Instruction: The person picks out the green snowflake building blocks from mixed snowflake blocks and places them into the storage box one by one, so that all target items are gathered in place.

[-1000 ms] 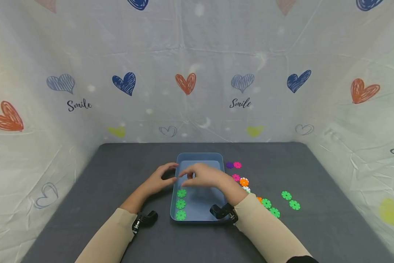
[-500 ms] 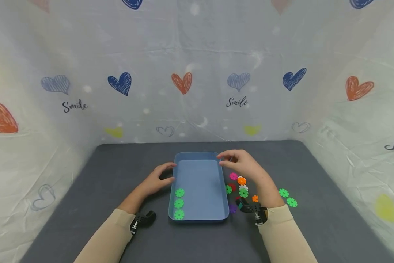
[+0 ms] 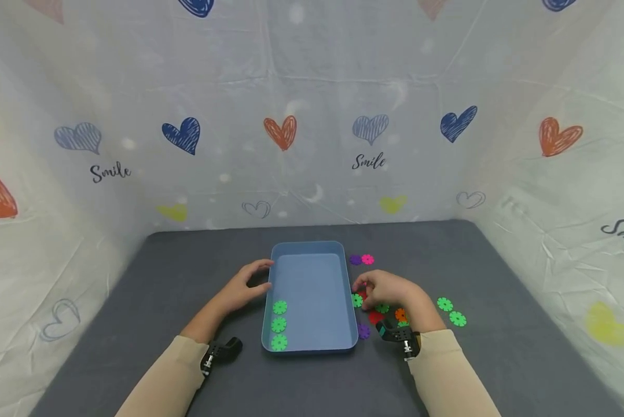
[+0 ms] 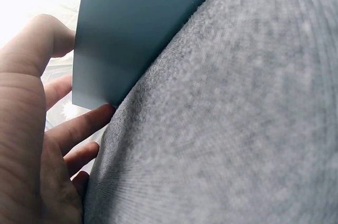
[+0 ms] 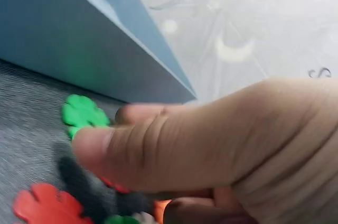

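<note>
A blue rectangular tray (image 3: 314,289) stands on the dark cloth, with three green flower-shaped discs (image 3: 279,324) in a column along its left side. My left hand (image 3: 241,288) is at the tray's left wall, thumb and fingers spread; in the left wrist view its fingertips meet the outer wall (image 4: 132,28). Just outside the right wall, my right hand (image 3: 387,288) reaches down with bent fingers over a green flower disc (image 3: 357,300). In the right wrist view that disc (image 5: 83,113) shows beyond the thumb, partly hidden; no grip on it is visible.
Purple (image 3: 356,260) and pink discs (image 3: 367,259) lie beyond the right hand. Red (image 3: 376,318), orange (image 3: 401,314) and purple discs (image 3: 363,331) lie below it, some partly covered. Two green discs (image 3: 451,311) sit farther right. A printed curtain (image 3: 312,116) encloses the table.
My right hand has gone from above the tray to its far right corner, then down toward me to the discs beside the right wall. The left hand keeps its place at the tray.
</note>
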`<state>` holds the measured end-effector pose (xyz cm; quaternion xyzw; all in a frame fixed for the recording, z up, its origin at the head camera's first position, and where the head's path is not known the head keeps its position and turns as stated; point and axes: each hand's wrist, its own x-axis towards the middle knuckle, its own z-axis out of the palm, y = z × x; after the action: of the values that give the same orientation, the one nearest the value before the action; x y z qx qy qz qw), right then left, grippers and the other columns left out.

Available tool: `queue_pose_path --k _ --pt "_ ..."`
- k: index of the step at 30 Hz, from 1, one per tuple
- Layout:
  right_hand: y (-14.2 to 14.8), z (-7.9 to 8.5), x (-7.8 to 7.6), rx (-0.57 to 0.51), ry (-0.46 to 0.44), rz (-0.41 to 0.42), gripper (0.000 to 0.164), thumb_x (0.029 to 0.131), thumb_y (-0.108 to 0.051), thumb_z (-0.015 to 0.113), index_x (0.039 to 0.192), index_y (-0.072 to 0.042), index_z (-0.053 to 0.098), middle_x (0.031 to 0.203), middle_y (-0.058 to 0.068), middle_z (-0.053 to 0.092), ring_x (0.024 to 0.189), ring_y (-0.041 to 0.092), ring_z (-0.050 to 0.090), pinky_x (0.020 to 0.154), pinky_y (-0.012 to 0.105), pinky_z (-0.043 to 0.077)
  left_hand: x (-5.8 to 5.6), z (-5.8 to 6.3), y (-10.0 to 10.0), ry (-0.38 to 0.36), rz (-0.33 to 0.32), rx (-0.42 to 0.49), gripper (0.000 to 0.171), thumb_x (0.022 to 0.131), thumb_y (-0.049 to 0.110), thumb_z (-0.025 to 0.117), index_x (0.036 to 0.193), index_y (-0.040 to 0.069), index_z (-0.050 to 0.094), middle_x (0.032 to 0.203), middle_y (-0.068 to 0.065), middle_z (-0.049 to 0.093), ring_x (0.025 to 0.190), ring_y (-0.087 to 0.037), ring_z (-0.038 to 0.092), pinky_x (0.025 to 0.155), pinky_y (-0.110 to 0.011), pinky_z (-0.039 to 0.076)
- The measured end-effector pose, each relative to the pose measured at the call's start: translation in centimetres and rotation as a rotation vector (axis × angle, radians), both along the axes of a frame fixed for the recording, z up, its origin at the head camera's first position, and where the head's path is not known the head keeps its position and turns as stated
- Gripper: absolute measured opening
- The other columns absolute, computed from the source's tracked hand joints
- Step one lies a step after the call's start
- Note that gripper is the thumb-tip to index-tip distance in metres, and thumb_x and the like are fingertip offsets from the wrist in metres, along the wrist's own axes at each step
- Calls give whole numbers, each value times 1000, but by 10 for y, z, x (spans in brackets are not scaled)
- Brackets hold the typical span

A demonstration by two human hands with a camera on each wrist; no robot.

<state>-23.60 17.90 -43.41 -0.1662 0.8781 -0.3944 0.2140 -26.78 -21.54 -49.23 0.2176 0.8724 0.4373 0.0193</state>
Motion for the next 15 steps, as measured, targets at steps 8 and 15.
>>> queue_pose_path --k 8,15 --pt "-13 -8 -1 133 64 -8 31 81 2 82 107 -10 70 61 -1 46 54 13 42 57 30 41 2 -1 0 -15 18 -7 57 96 26 74 148 16 52 150 -14 51 141 -38 40 114 -67 24" --pt "-9 -8 -3 130 97 6 27 81 0 78 104 -10 70 62 -2 46 55 12 42 56 29 38 1 1 2 -17 18 -9 57 96 25 74 148 15 52 149 -15 50 141 -38 41 114 -67 24"
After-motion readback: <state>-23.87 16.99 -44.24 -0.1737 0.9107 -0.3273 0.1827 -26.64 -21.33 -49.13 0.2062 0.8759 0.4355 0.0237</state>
